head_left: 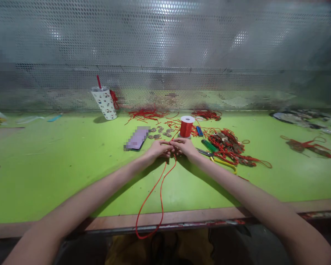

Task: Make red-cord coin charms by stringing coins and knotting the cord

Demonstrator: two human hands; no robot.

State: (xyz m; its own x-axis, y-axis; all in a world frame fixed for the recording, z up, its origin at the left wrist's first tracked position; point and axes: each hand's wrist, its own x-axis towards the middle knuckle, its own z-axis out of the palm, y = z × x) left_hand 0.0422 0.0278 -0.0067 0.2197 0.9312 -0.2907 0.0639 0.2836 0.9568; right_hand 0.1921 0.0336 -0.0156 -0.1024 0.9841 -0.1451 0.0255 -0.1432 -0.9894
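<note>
My left hand (159, 149) and my right hand (184, 146) meet at the middle of the green table (57, 165), fingers pinched together on a red cord (160, 187). The cord hangs from my fingers in a long loop over the table's front edge. Just behind my hands stands a spool of red cord (186, 126). Several round coins (160, 132) lie left of the spool.
A phone (137, 139) lies left of the coins. A printed cup with a red straw (105, 101) stands at the back. Yellow-handled scissors (219, 159), a green tool (209, 145) and a heap of red knotted coin charms (231, 147) lie to the right. Perforated metal wall behind.
</note>
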